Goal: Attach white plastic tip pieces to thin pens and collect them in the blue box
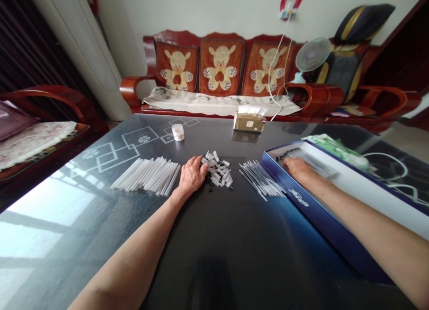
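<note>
My left hand [193, 174] rests palm down on the table, its fingers and thumb apart, touching the left edge of a pile of small white caps [221, 172] mixed with small black pieces [210, 190]. On its left lies a row of white plastic tubes [147, 175], like pen barrels. Thin pen refills [262, 179] with metal tips lie right of the caps. My right hand [298, 168] reaches into a blue box [295, 194] with a white inside. Slender clear pens [317, 161] lie beside it there. Its fingertips are blurred and partly hidden.
A small white round tub [178, 132] and a tissue box [250, 121] stand toward the table's far side. Behind the blue box are a green plastic packet [338, 149] and a white cable [390, 160]. A wooden sofa [134, 90] stands beyond the dark table [208, 238].
</note>
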Action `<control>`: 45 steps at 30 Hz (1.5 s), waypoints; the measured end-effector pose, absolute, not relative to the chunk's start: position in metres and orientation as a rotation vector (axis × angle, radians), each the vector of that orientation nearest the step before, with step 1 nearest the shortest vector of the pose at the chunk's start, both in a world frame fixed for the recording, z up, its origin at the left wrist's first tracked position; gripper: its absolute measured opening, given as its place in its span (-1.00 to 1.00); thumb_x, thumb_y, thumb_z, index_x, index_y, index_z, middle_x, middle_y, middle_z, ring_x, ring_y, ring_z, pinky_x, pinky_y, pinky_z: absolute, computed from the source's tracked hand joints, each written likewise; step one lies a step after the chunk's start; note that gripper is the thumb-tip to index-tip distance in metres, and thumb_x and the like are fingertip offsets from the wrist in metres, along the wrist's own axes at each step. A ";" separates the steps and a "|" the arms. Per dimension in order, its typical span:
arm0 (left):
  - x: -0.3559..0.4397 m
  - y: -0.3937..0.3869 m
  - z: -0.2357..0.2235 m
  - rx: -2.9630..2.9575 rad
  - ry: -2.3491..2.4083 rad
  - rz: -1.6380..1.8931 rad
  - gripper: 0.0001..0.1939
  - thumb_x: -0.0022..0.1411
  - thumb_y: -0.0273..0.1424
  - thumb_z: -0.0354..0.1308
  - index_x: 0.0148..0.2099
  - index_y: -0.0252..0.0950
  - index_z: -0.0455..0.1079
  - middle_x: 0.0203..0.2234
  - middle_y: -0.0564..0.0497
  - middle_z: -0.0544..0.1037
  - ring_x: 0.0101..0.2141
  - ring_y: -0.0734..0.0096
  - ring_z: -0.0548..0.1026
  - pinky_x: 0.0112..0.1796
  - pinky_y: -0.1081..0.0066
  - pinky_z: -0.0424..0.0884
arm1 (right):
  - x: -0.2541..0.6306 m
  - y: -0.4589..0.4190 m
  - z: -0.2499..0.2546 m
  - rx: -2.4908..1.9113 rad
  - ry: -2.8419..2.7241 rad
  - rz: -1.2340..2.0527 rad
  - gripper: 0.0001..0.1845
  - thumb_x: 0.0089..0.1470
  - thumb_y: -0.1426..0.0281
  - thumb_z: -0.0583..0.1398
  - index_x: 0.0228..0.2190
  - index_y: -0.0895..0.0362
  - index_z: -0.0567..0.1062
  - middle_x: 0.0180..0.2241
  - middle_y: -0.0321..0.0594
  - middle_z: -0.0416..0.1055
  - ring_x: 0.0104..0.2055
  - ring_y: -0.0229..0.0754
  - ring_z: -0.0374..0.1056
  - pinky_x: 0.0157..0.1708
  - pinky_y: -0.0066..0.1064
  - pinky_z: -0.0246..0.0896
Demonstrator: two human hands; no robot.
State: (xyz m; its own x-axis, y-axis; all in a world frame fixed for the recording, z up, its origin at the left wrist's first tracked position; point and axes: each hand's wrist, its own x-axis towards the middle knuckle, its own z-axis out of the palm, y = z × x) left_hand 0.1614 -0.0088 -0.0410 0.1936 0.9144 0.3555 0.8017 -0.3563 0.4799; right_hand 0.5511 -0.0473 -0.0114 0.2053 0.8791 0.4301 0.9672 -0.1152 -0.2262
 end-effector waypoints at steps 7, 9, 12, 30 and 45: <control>0.154 0.004 -0.053 2.222 1.554 1.196 -0.60 0.37 -0.20 -0.10 0.06 -0.31 0.37 -0.04 -0.19 0.51 0.03 0.20 0.45 0.04 0.21 0.39 | 0.519 -0.051 0.041 -2.532 -1.625 -0.087 -0.58 -0.11 0.51 0.24 -0.13 0.30 0.49 -0.35 0.16 0.49 -0.38 -0.06 0.39 -0.37 -0.28 0.08; 0.153 0.006 -0.054 2.218 1.534 1.300 -0.60 0.37 -0.19 -0.10 0.03 -0.32 0.39 -0.08 -0.19 0.53 0.00 0.20 0.47 0.02 0.20 0.40 | 0.507 -0.059 0.068 -2.441 -1.620 -0.239 -0.38 -0.04 0.47 0.19 0.10 0.30 0.31 -0.18 0.24 0.46 -0.26 -0.01 0.40 -0.30 -0.26 0.12; 0.155 0.001 -0.046 2.242 1.480 1.495 -0.61 0.36 -0.19 -0.07 0.01 -0.33 0.40 -0.11 -0.18 0.53 -0.05 0.24 0.48 0.01 0.24 0.41 | 0.481 -0.071 0.101 -2.139 -1.516 -0.394 -0.24 -0.06 0.47 0.20 0.20 0.22 0.17 -0.31 -0.01 0.47 -0.30 -0.06 0.38 -0.24 -0.24 0.16; 0.172 -0.033 -0.013 2.956 1.163 0.794 -0.61 0.33 -0.50 -0.16 0.16 -0.32 0.25 -0.32 -0.07 0.52 -0.31 0.34 0.50 -0.22 0.37 0.40 | 0.347 -0.063 -0.021 -1.150 -1.077 0.788 -0.57 -0.01 0.13 0.22 -0.16 0.12 0.37 -0.39 -0.18 0.52 -0.35 -0.12 0.50 -0.36 -0.30 0.44; 0.180 -0.040 -0.017 2.965 1.314 0.961 -0.68 0.40 -0.26 -0.12 -0.12 -0.20 0.45 -0.40 -0.02 0.49 -0.35 0.31 0.37 -0.26 0.31 0.23 | 0.347 -0.063 -0.029 -1.257 -1.280 0.918 -0.58 -0.01 0.02 0.24 -0.36 0.15 0.53 -0.48 -0.19 0.54 -0.47 -0.17 0.45 -0.58 -0.45 0.32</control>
